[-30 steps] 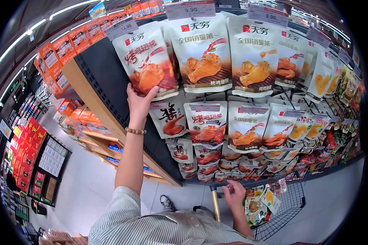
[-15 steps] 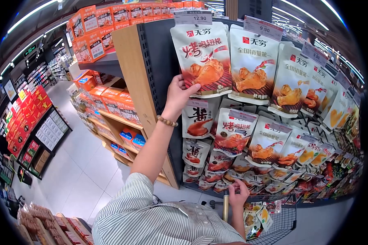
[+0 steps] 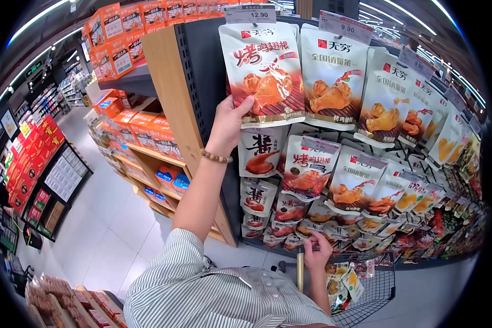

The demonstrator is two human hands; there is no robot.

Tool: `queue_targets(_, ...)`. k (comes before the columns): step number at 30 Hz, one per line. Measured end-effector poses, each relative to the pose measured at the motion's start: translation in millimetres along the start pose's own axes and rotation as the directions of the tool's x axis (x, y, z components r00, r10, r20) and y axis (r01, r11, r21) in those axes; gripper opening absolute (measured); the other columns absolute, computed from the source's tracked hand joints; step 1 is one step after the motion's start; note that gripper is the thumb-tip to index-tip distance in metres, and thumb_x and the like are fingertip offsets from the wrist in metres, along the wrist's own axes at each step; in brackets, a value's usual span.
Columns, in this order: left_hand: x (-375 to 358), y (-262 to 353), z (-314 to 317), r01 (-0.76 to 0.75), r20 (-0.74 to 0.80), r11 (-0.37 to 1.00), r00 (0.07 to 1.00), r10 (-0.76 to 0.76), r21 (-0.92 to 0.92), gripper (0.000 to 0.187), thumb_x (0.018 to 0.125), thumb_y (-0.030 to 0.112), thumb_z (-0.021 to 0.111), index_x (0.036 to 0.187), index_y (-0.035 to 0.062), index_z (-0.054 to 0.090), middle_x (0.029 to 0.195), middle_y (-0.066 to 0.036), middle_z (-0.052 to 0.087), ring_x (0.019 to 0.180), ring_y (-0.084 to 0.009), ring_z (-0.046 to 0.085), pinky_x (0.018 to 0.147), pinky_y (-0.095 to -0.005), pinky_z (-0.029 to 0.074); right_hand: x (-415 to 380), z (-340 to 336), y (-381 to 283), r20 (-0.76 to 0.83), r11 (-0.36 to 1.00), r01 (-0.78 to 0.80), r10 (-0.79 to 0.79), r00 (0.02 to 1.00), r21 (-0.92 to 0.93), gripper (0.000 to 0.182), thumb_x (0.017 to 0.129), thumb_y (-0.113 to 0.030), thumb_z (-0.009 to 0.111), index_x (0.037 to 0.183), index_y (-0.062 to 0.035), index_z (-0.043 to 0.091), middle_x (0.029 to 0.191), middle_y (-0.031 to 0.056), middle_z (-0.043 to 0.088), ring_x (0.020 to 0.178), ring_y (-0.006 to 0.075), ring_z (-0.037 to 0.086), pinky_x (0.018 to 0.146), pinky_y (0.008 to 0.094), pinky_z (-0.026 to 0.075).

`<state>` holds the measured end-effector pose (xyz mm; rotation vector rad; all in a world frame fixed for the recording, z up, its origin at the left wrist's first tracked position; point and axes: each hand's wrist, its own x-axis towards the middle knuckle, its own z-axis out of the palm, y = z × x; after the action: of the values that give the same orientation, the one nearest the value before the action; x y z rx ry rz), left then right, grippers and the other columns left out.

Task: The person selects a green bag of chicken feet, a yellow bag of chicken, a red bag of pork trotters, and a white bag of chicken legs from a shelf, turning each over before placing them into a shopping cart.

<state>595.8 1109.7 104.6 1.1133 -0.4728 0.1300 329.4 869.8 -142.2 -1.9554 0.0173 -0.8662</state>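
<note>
My left hand, with a beaded bracelet on its wrist, grips the lower left corner of a white and red snack pouch, thumb on the front. The pouch hangs at the upper left of the rack under a 12.90 price tag. Just right of it hangs a white pouch under a 9.90 tag. Low in the view, my right hand is beside the gold-coloured cart handle, fingers bent; whether they hold anything is too small to tell.
A wire cart with several packets stands at the lower right. Left of the rack are a wooden shelf end and orange boxes. A red display stands at the far left, and bagged goods sit lower left.
The rack and pouches appear slightly further left and higher in view. My left hand has shifted left with the pouch corner still in its grip. My right hand has moved slightly up.
</note>
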Motion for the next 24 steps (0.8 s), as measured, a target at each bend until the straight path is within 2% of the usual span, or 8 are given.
queue_targets(6,-14.7,13.0,-0.3,0.040,0.100,0.963,0.995,-0.014,-0.267,0.022,0.098,0.014,0.055,0.115,0.0006,0.057,0.111,-0.008,0.065,0.096,-0.0145,0.064,0.087,-0.0301,0.051,5.8,-3.1,-3.1,0.031,0.999,0.024,-0.025,0.999,0.029,0.031,0.074,-0.003,0.073,0.103,0.0035,0.065,0.074,0.0086,0.064,0.061,0.0128,0.061,0.056,0.0242,0.049)
queue_targets(13,-43.2,34.1,8.3,0.043,0.133,0.951,0.991,-0.002,-0.305,0.024,0.099,0.014,0.051,0.119,-0.0003,0.055,0.118,-0.011,0.063,0.102,-0.0165,0.064,0.088,-0.0317,0.053,19.2,-4.9,-8.1,0.045,0.997,0.069,-0.070,0.996,0.024,0.030,0.074,-0.001,0.072,0.103,0.0033,0.065,0.074,0.0085,0.064,0.061,0.0134,0.060,0.056,0.0247,0.048)
queue_targets(17,-69.7,28.6,11.8,0.099,0.136,0.956,0.989,-0.063,-0.277,0.024,0.099,0.013,0.052,0.117,-0.0010,0.056,0.115,-0.011,0.065,0.100,-0.0163,0.065,0.088,-0.0318,0.053,41.1,-4.1,-20.3,0.038,0.989,0.053,-0.059,0.998,0.137,0.029,0.077,-0.001,0.068,0.105,0.0025,0.065,0.076,0.0073,0.066,0.068,0.0118,0.061,0.063,0.0250,0.050)
queue_targets(18,-78.5,23.6,14.2,0.105,0.139,0.962,0.988,-0.071,-0.252,0.023,0.099,0.013,0.052,0.117,-0.0012,0.056,0.113,-0.010,0.066,0.099,-0.0160,0.065,0.088,-0.0316,0.053,47.2,-2.4,-24.5,0.039,0.971,-0.052,0.044,0.998,0.234,0.028,0.080,-0.002,0.065,0.107,0.0026,0.064,0.080,0.0072,0.067,0.073,0.0107,0.062,0.067,0.0252,0.051)
queue_targets(19,-88.0,17.5,17.7,0.111,0.128,0.962,0.988,-0.080,-0.251,0.022,0.098,0.012,0.055,0.115,-0.0014,0.057,0.111,-0.010,0.066,0.098,-0.0148,0.065,0.088,-0.0307,0.052,62.8,-1.3,-32.7,0.035,0.953,-0.014,0.004,0.999,0.303,0.028,0.083,-0.003,0.061,0.110,0.0027,0.063,0.082,0.0067,0.067,0.075,0.0117,0.062,0.070,0.0261,0.052)
queue_targets(21,-104.3,6.3,25.6,0.120,0.135,0.970,0.987,-0.092,-0.213,0.022,0.096,0.011,0.057,0.115,-0.0014,0.057,0.112,-0.010,0.066,0.097,-0.0142,0.065,0.088,-0.0302,0.051,96.6,-9.0,-58.4,0.177,0.840,-0.091,-0.006,0.984,0.535,0.045,0.095,-0.026,0.057,0.128,0.0040,0.052,0.102,0.0107,0.067,0.092,0.0157,0.063,0.078,0.0279,0.050)
queue_targets(22,-110.1,-0.5,30.0,0.147,0.120,0.964,0.985,-0.123,-0.223,0.023,0.095,0.010,0.059,0.115,-0.0016,0.058,0.114,-0.010,0.066,0.098,-0.0143,0.064,0.089,-0.0300,0.051,118.4,-10.5,-76.8,0.197,0.823,-0.009,-0.126,0.972,0.568,0.054,0.098,-0.034,0.052,0.134,0.0051,0.046,0.113,0.0132,0.064,0.099,0.0169,0.061,0.079,0.0287,0.049)
queue_targets(24,-118.9,-12.1,33.9,0.157,0.124,0.974,0.983,-0.137,-0.166,0.025,0.095,0.010,0.059,0.117,-0.0021,0.057,0.114,-0.010,0.066,0.100,-0.0141,0.064,0.091,-0.0297,0.049,143.9,-6.1,-103.2,0.235,0.747,-0.043,-0.153,0.960,0.663,0.067,0.097,-0.041,0.054,0.140,0.0077,0.037,0.132,0.0167,0.053,0.117,0.0217,0.054,0.097,0.0306,0.042)
